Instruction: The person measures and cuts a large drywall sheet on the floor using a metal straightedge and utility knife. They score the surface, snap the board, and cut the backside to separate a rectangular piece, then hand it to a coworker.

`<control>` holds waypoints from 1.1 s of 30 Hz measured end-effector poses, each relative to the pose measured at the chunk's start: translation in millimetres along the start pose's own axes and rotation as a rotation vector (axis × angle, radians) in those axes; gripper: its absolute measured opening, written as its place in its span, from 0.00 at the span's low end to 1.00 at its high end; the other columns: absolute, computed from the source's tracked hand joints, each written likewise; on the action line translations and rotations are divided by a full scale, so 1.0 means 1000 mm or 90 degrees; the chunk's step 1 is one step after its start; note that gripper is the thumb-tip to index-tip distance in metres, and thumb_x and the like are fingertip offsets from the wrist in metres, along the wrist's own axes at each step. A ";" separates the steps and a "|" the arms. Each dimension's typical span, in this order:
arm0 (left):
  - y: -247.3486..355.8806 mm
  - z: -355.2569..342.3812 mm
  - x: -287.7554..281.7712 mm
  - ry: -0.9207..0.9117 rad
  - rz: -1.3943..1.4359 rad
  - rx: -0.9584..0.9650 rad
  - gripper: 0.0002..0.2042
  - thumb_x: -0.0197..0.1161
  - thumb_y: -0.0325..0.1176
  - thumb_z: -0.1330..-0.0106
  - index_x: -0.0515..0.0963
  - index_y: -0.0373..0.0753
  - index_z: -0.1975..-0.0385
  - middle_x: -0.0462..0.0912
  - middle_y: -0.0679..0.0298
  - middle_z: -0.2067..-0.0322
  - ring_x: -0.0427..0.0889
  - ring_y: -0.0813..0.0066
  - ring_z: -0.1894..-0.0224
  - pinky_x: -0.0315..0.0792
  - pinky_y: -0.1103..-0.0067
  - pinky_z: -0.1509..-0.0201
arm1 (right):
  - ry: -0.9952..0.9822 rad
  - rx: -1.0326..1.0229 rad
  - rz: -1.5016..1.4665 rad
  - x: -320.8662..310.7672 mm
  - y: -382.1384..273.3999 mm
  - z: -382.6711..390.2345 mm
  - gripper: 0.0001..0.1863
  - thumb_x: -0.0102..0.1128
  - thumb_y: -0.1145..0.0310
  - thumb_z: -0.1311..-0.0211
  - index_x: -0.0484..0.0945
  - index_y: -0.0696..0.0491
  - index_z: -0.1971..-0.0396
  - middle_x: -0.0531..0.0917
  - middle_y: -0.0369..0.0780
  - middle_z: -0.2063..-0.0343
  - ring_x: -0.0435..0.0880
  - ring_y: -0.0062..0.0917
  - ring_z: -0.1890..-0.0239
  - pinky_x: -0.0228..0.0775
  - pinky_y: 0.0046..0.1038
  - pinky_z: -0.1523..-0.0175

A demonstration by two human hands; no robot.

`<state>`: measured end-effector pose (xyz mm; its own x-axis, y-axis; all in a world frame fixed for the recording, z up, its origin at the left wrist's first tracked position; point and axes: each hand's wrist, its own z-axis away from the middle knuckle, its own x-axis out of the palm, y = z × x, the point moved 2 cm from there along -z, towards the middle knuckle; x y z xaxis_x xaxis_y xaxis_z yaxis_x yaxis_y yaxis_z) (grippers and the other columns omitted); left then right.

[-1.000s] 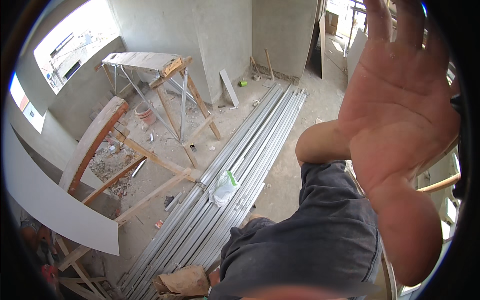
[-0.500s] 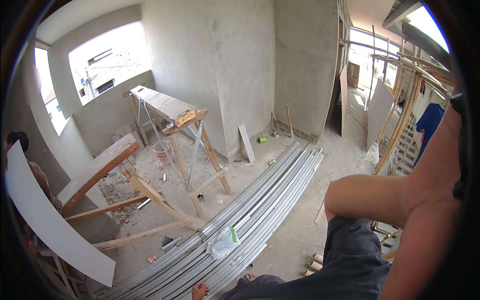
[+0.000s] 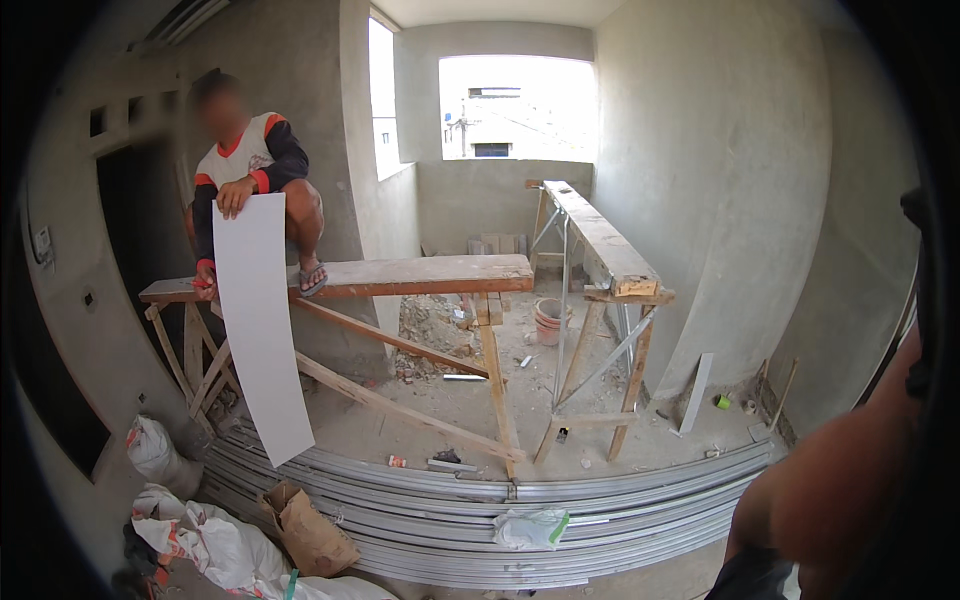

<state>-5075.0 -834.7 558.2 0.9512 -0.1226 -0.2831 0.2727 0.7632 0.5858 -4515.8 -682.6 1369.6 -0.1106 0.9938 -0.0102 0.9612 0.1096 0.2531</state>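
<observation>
Neither of my hands is in view. Bare skin of my right arm or bent leg (image 3: 840, 490), I cannot tell which, fills the lower right, with dark shorts (image 3: 750, 575) below it. Across the room a co-worker (image 3: 245, 160) squats on a scaffold plank (image 3: 430, 275). One of their hands rests on the top edge of a long white panel (image 3: 260, 330), which hangs upright in front of the plank. Their other hand, low by the panel's left edge, has a small red thing (image 3: 200, 284) in it, too small to name.
Long metal channels (image 3: 430, 545) lie across the floor, a white plastic bag (image 3: 530, 528) on top. White sacks (image 3: 215, 540) and a torn brown paper bag (image 3: 308, 530) are at lower left. A second trestle plank (image 3: 605, 240) stands near the right wall. Rubble and a bucket (image 3: 548, 320) lie behind.
My view has swung left, bringing the co-worker and panel fully into sight. My left hand's fingers, at the lower edge before, have left the picture. The stairs and doorway at right are gone.
</observation>
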 end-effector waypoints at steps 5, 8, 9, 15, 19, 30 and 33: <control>-0.032 0.027 0.000 0.051 0.020 -0.048 0.30 0.66 0.58 0.28 0.85 0.30 0.49 0.90 0.51 0.58 0.91 0.58 0.62 0.86 0.62 0.65 | -0.089 -0.001 -0.066 0.052 -0.041 -0.026 0.32 0.61 0.65 0.31 0.67 0.54 0.29 0.81 0.51 0.40 0.81 0.42 0.37 0.64 0.52 0.25; -0.049 0.052 0.002 0.069 0.050 -0.064 0.30 0.66 0.58 0.29 0.85 0.30 0.49 0.90 0.51 0.58 0.91 0.58 0.61 0.86 0.62 0.64 | -0.105 -0.012 -0.110 0.071 -0.070 -0.042 0.31 0.61 0.64 0.30 0.67 0.53 0.29 0.81 0.50 0.40 0.81 0.43 0.36 0.64 0.53 0.24; -0.054 0.060 0.003 0.070 0.060 -0.071 0.30 0.66 0.58 0.29 0.85 0.30 0.49 0.90 0.51 0.58 0.91 0.58 0.61 0.86 0.62 0.64 | -0.091 -0.014 -0.135 0.073 -0.080 -0.046 0.31 0.61 0.64 0.30 0.67 0.53 0.29 0.81 0.50 0.41 0.81 0.43 0.36 0.63 0.53 0.24; -0.056 0.070 -0.003 0.094 0.096 -0.081 0.31 0.66 0.58 0.29 0.85 0.30 0.49 0.90 0.50 0.57 0.91 0.57 0.60 0.86 0.63 0.63 | 0.047 0.023 -0.377 0.046 -0.148 -0.021 0.30 0.62 0.62 0.29 0.67 0.52 0.29 0.81 0.49 0.41 0.80 0.43 0.35 0.62 0.55 0.23; -0.046 0.062 -0.014 0.113 0.119 -0.080 0.31 0.66 0.58 0.30 0.85 0.30 0.49 0.90 0.50 0.57 0.91 0.57 0.60 0.86 0.63 0.62 | 0.058 0.245 -0.724 0.053 -0.211 0.046 0.30 0.62 0.61 0.28 0.68 0.51 0.29 0.81 0.48 0.41 0.80 0.43 0.35 0.61 0.56 0.22; 0.014 0.019 -0.065 0.109 0.086 -0.058 0.31 0.67 0.58 0.30 0.85 0.30 0.49 0.90 0.49 0.56 0.91 0.56 0.58 0.86 0.63 0.59 | -1.108 0.472 -0.460 -0.004 -0.319 0.623 0.27 0.70 0.55 0.37 0.79 0.51 0.41 0.88 0.48 0.54 0.88 0.39 0.51 0.79 0.44 0.45; 0.038 0.004 -0.077 0.104 0.061 -0.043 0.31 0.67 0.58 0.31 0.85 0.30 0.49 0.90 0.49 0.56 0.91 0.56 0.58 0.86 0.63 0.59 | -1.180 0.437 -0.449 -0.084 -0.311 0.704 0.30 0.67 0.44 0.32 0.78 0.46 0.38 0.88 0.50 0.49 0.87 0.43 0.46 0.77 0.51 0.42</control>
